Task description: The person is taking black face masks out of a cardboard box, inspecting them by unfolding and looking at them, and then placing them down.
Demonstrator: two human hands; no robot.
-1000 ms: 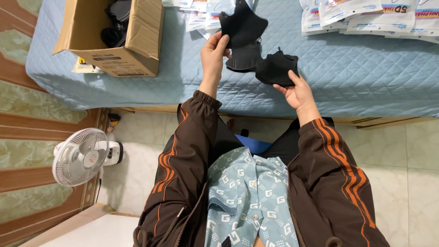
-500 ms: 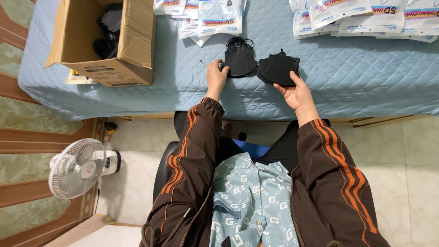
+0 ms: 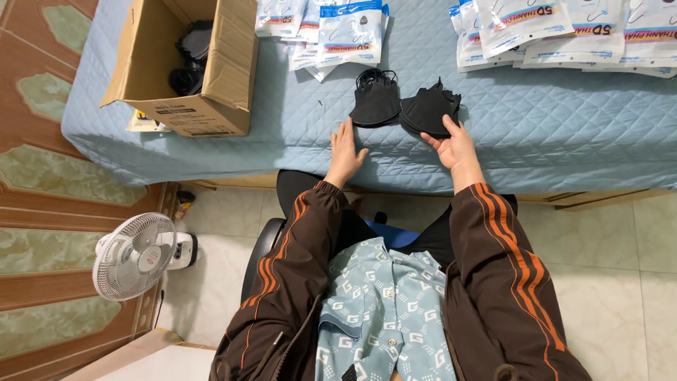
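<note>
The left hand (image 3: 345, 152) is now lying spread, having released one black mask stack (image 3: 374, 102), while the right hand (image 3: 455, 144) is gripping another stack (image 3: 427, 111) near the bed's (image 3: 564, 134) edge.

**A Tiled Room Around a Quilted Bed**

A light-blue quilted bed cover (image 3: 564, 134) spreads over a wooden bed frame (image 3: 606, 196). Pale glossy floor tiles (image 3: 613, 296) lie below. A small white electric fan (image 3: 134, 255) stands beside brown-and-green patterned flooring (image 3: 63, 183).

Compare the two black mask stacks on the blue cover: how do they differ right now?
The left mask stack lies free, loops bunched on top, left hand flat beside it. The right mask stack is held at its lower edge by the right hand, its edges fanned. Both are black masks.
</note>
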